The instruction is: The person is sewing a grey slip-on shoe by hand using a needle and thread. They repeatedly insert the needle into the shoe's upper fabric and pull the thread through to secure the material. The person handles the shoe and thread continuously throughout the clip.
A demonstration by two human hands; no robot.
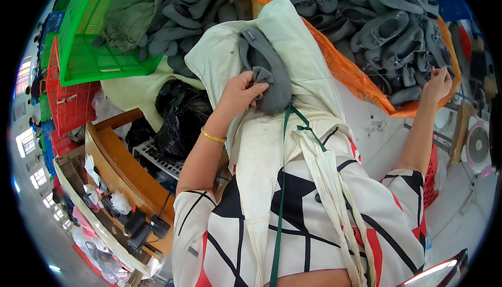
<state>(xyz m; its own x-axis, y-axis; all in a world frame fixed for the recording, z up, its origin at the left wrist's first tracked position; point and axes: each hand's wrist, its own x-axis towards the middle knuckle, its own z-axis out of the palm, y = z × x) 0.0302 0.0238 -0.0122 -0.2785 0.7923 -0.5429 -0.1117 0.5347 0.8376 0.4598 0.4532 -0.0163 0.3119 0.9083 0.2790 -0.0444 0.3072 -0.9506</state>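
A dark grey fabric shoe (275, 63) lies on the pale cloth (214, 57) spread over my lap, its opening toward the far end. My left hand (241, 92) pinches the grey bow (260, 79) at the shoe's toe end between thumb and fingers. Out to the right, my right hand (438, 84) is raised with its fingertips pressed together. A thin thread (361, 75) runs taut from near the bow across to those fingertips. Whether a needle is also in them is too small to tell.
Several grey shoes with bows fill an orange sack (334, 62) at the far right. A green crate (78, 57) at the far left holds more grey pieces. Left of me stand a wooden desk (125, 156) and a black plastic bag (183, 114). A fan (477, 143) stands right.
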